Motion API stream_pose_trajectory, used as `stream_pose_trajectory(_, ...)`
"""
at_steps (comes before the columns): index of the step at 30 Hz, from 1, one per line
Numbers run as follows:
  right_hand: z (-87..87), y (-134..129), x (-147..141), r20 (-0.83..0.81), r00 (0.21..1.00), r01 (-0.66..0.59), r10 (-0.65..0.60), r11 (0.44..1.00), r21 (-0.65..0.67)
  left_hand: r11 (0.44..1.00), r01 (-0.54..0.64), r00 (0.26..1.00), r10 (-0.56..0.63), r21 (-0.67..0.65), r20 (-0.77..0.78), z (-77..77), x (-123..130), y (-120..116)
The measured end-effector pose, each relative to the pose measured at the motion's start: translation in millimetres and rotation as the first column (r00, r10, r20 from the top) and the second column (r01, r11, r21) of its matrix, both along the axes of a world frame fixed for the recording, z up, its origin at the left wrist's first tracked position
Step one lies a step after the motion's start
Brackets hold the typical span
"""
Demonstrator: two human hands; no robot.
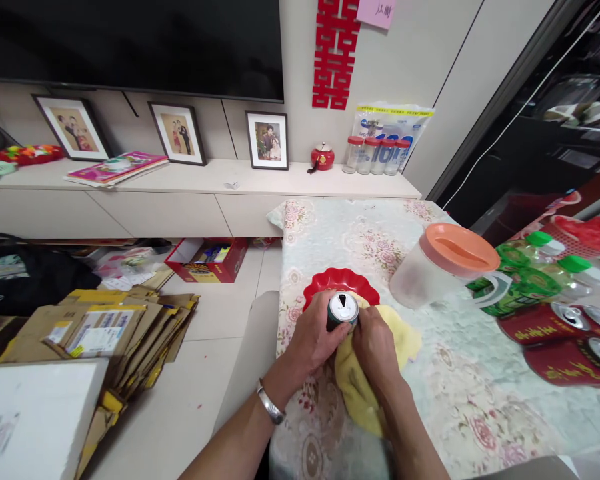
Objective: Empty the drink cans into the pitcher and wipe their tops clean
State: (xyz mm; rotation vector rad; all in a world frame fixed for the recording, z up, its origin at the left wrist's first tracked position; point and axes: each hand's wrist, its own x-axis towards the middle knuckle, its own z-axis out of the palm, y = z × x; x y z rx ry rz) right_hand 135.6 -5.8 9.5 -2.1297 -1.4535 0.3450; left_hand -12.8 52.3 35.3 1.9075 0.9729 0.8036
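Note:
My left hand (313, 330) is wrapped round an opened drink can (344, 307), its silver top facing up at me. Pressed to the can's right side is my right hand (375, 337), its fingers closed on a yellow cloth (357, 387) that hangs down over the table. Part of the cloth spreads out to the right of that hand. Just beyond the can lies a red scalloped plate (325, 279), partly covered by my hands and the cloth. Most of the can's side is hidden by my fingers.
On the flowered tablecloth (460, 373) stand a frosted jug (417, 277) with an orange lid, green-capped bottles (540, 280) and several red cans (565, 360) at the right. Flattened cardboard boxes (145, 347) and a red box (220, 263) lie on the floor at left.

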Motion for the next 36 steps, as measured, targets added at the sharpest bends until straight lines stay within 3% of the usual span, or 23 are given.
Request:
stream_pose_trajectory(4,-0.9,4.4,-1.0,0.038,0.999,0.006,-0.004,0.998,-0.055,0.999,0.031,0.999,-0.029,0.037,-0.041,-0.9,-4.7,1.8)
stream_pose_trajectory(8,-4.0,4.9,-1.1,0.040,0.999,0.006,-0.005,1.000,-0.029,1.000,-0.006,0.995,0.008,0.030,-0.095,0.9,-5.1,4.2)
stream_pose_trajectory(15,-13.3,-13.8,-0.4,-0.047,0.999,0.012,-0.003,0.979,0.206,1.000,-0.022,0.997,0.024,0.020,-0.078,6.5,-1.8,5.3)
stream_pose_trajectory(22,-13.6,-23.7,-3.7,-0.119,0.992,0.020,0.037,0.896,0.443,0.998,-0.050,0.999,0.050,-0.042,0.001,5.9,4.1,3.9)
stream_pose_trajectory(29,-6.9,-8.0,2.9,-0.061,0.997,-0.018,0.036,0.962,0.271,0.997,-0.009,1.000,0.010,-0.071,0.016,4.5,-0.7,4.7)
stream_pose_trajectory(36,-5.3,-2.4,1.2,0.006,1.000,-0.017,0.016,0.998,0.057,1.000,0.025,1.000,-0.025,-0.012,-0.010,8.1,-4.3,4.9)
